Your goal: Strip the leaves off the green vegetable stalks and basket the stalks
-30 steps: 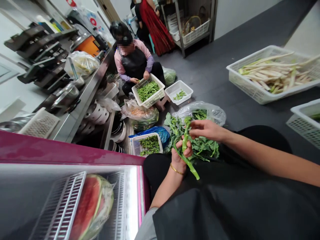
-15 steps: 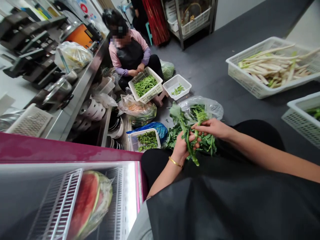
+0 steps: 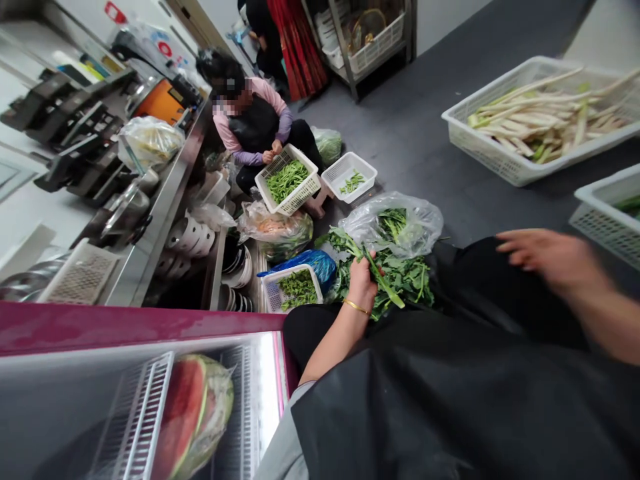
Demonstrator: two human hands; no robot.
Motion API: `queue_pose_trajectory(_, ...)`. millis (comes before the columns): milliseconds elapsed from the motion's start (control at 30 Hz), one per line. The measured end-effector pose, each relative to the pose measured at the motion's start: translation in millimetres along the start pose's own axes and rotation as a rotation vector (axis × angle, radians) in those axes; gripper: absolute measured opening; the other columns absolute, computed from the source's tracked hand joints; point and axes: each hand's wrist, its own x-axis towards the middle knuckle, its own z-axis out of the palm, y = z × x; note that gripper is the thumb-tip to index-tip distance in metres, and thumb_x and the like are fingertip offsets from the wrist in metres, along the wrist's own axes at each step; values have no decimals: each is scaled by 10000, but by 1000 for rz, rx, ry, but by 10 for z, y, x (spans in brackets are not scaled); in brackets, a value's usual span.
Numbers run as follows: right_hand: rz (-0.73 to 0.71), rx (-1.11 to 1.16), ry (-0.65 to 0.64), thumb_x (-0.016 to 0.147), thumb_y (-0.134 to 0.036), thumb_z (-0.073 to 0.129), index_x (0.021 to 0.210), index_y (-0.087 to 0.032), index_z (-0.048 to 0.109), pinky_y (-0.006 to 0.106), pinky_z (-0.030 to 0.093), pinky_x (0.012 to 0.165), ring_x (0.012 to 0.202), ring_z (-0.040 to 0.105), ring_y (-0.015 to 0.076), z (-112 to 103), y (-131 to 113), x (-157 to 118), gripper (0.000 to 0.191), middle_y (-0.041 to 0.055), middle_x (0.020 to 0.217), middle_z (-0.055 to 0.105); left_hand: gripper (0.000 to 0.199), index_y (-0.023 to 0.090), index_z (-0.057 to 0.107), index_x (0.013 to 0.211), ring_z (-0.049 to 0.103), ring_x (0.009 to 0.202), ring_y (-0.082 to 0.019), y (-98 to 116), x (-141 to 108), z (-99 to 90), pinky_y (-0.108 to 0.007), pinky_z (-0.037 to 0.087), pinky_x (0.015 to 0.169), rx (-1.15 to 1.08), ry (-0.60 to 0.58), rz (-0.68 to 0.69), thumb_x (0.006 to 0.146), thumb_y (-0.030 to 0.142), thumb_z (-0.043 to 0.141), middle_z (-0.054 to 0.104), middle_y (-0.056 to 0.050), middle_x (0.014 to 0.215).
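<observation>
In the head view, the left grip (image 3: 361, 283) is closed round a green stem (image 3: 393, 295), its thick end pointing down toward the lap and its other end lying over the leaves (image 3: 407, 273) heaped on the floor (image 3: 415, 140); holding it there probably lets bits drop onto the heap. The right grip (image 3: 550, 260) is blurred over the right knee (image 3: 473, 263), fingers loosely extended, nothing seen in it, so one hand alone carries the stem. A clear bag (image 3: 425, 220) lies just beyond the leaves, seemingly to keep its greens close. A basket (image 3: 273, 297) of clippings sits by the left knee, near the floor's left edge below the worktop (image 3: 167, 193), apparently within reach. Toward the floor's right edge, a crate (image 3: 475, 150) bears pale stalks, likely kept apart from the greens.
</observation>
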Motion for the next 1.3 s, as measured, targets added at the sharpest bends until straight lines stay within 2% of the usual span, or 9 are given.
queue_pose_trajectory(67,60,-100,131,757,-520,667,1002,-221,641,313,458,578,620,586,190,385,-52,72,388,21,721,656,437,183,458,722,436,449,-65,-65,-63,129,-224,393,528,26,-33,18,533,341,819,449,95,522)
queue_pose_trajectory(200,82,-91,-147,681,-486,699,678,-183,571,290,450,530,525,555,151,1059,-207,410,329,2,578,593,332,169,532,768,478,553,-61,9,-232,86,-196,382,560,-6,-117,172,605,297,791,527,57,644)
queue_pose_trajectory(400,272,383,-20,568,-561,790,623,-176,500,239,453,433,442,564,132,1073,-253,681,486,7,519,600,415,134,608,792,384,420,-54,283,-372,-543,-205,325,458,-58,-140,105,582,423,819,405,86,479)
queue_pose_trajectory(500,270,401,-31,549,-579,798,640,-172,519,245,479,446,460,582,136,1189,-317,791,502,22,548,624,458,123,638,849,546,514,-109,224,-436,-653,-219,389,493,10,-169,54,596,468,802,580,4,593)
queue_pose_trajectory(700,-162,-100,28,782,-518,626,651,-193,544,296,521,576,583,616,167,1667,-417,801,359,37,619,642,427,144,594,842,524,449,-85,245,-527,-607,-195,353,451,-53,-133,152,571,378,827,588,19,591)
queue_pose_trajectory(800,-499,-291,-49,862,-417,547,772,-194,647,312,522,685,729,643,186,1686,-473,665,261,71,768,677,377,138,603,820,510,471,-62,298,-571,-626,-196,372,472,-162,-89,257,583,340,817,596,21,650)
queue_pose_trajectory(933,-362,-305,23,884,-379,537,832,-191,652,289,497,560,585,605,168,1585,-650,460,227,43,653,643,376,143,625,860,557,535,-96,317,-615,-602,-211,387,494,-128,-102,268,587,319,814,597,17,665)
queue_pose_trajectory(1067,-523,-272,-288,863,-311,536,731,-209,635,302,493,588,618,604,171,1566,-835,295,194,36,671,647,371,152,610,835,532,518,-81,356,-560,-544,-201,363,490,-137,-18,281,574,319,814,577,30,629)
queue_pose_trajectory(1300,112,189,-128,703,-575,642,788,-176,563,297,483,494,513,580,168,1264,-666,876,416,30,603,614,352,149,641,832,529,531,-84,251,-650,-444,-202,352,485,-22,-124,278,575,313,817,570,28,629)
